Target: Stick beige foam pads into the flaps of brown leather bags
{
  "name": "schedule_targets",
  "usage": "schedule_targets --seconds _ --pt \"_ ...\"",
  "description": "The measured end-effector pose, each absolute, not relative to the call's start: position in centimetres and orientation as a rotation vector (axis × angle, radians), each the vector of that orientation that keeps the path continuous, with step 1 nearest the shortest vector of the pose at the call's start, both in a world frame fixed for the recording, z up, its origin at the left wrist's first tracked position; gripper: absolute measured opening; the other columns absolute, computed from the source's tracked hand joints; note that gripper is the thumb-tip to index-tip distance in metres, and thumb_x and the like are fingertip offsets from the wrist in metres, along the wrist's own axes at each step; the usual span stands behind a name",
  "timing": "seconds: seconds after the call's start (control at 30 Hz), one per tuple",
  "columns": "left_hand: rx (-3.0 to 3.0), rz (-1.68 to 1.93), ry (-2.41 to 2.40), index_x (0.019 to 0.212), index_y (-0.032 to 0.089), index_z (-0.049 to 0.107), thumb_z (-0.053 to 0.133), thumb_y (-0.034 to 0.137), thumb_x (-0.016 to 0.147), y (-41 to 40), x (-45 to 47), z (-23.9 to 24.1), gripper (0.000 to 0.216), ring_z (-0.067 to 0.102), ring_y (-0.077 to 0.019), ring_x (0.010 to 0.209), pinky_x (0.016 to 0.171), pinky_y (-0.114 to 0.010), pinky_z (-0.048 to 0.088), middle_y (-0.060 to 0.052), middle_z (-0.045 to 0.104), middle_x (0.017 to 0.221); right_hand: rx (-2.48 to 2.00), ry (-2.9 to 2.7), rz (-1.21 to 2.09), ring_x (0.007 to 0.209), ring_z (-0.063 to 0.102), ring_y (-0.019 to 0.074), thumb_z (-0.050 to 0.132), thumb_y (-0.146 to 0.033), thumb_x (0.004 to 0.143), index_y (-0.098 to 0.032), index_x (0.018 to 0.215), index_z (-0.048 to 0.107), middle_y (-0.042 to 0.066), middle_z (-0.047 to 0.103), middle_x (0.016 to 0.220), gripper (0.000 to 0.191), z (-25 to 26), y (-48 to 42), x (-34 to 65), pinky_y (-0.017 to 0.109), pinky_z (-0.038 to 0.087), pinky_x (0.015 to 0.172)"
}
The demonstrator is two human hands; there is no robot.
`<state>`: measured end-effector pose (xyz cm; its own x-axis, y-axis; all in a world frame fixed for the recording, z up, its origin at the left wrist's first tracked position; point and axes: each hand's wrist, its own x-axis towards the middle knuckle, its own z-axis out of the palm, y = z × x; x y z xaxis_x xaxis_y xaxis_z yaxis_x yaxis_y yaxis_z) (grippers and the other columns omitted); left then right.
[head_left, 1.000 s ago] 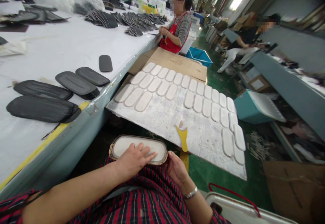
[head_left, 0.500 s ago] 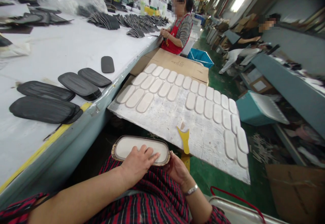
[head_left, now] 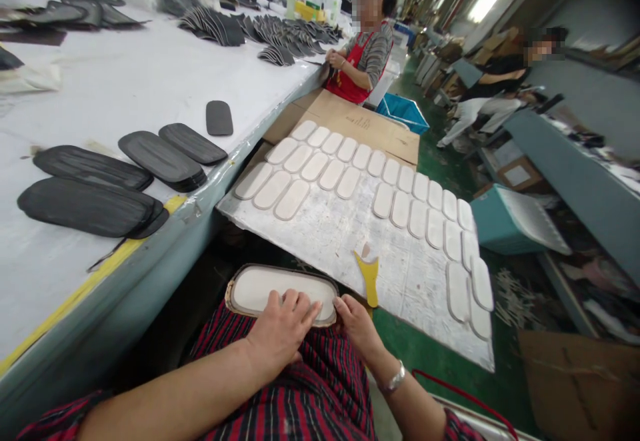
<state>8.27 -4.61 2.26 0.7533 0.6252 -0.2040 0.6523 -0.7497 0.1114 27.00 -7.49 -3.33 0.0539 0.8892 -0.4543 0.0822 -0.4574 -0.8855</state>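
A white oval pad with a dark folded rim [head_left: 260,286] rests on my lap, over a red striped garment. My left hand [head_left: 283,330] lies on top of it, fingers spread flat and pressing the pad's near right part. My right hand [head_left: 357,326] pinches the pad's right end with its fingertips. Just beyond lies a white board [head_left: 345,241] carrying rows of similar white oval pads [head_left: 320,173] and a yellow scraper [head_left: 371,279].
A long white table [head_left: 115,88] on the left holds stacks of black oval pieces [head_left: 85,204]. A person in a red apron [head_left: 363,61] works further along it. Cardboard [head_left: 350,121], a blue crate [head_left: 403,111] and a teal bin [head_left: 505,221] stand on the green floor.
My left hand slid a little right along the pad, and my right hand closed its fingertips on the pad's right end. The view shifted slightly.
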Motion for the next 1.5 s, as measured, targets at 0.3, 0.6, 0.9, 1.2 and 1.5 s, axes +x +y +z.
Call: schedule_targets --seconds 0.3,0.6,0.9,1.2,1.5 --pt "2.366 0.247 1.028 0.136 0.021 0.03 0.058 0.053 0.073 -6.6 5.1 3.4 0.077 0.045 -0.0311 0.11 0.094 -0.05 0.034 -0.015 0.052 0.121 -1.884 -1.44 1.293 0.046 0.044 0.0111 0.036 -0.051 0.084 -0.023 0.064 0.033 -0.008 0.037 0.051 0.034 -2.6 -7.7 27.8 0.025 0.036 0.048" --pt "0.768 1.025 1.406 0.099 0.018 0.058 0.059 0.04 0.075 -3.8 -5.0 -0.9 0.032 0.055 -0.0121 0.068 0.061 -0.023 0.044 -0.001 0.059 0.081 -1.9 -1.392 1.434 0.04 0.047 0.0111 0.035 -0.053 0.082 -0.023 0.063 0.029 -0.009 0.04 0.046 0.035 -2.4 -7.3 27.7 0.024 0.036 0.044" --pt "1.387 0.75 1.472 0.093 0.018 0.056 0.059 0.017 0.065 -1.8 -3.1 -0.4 0.028 0.05 -0.0132 0.071 0.067 -0.026 0.041 0.001 0.052 0.079 -1.899 -1.205 1.552 0.042 0.047 0.011 0.038 -0.056 0.079 -0.023 0.064 0.031 -0.009 0.041 0.046 0.037 -2.7 -7.7 27.7 0.023 0.037 0.045" --pt "1.808 0.717 1.736 0.104 0.02 0.044 0.046 0.011 0.069 -2.5 -1.4 1.2 0.037 0.05 -0.0173 0.086 0.079 -0.032 0.043 -0.003 0.047 0.092 -1.964 -1.325 1.452 0.046 0.048 0.0132 0.035 -0.055 0.083 -0.023 0.064 0.034 -0.006 0.043 0.047 0.037 -2.7 -7.5 27.7 0.026 0.037 0.049" --pt "1.7 0.654 1.774 0.106 0.02 0.043 0.05 0.014 0.066 -2.1 -1.8 1.5 0.041 0.051 -0.0169 0.085 0.078 -0.031 0.044 -0.002 0.049 0.094 -1.629 -1.902 0.405 0.088 0.052 0.0211 0.042 -0.029 0.088 -0.02 0.099 0.05 0.008 0.055 0.094 0.016 2.3 -8.0 24.1 0.037 0.04 0.079"
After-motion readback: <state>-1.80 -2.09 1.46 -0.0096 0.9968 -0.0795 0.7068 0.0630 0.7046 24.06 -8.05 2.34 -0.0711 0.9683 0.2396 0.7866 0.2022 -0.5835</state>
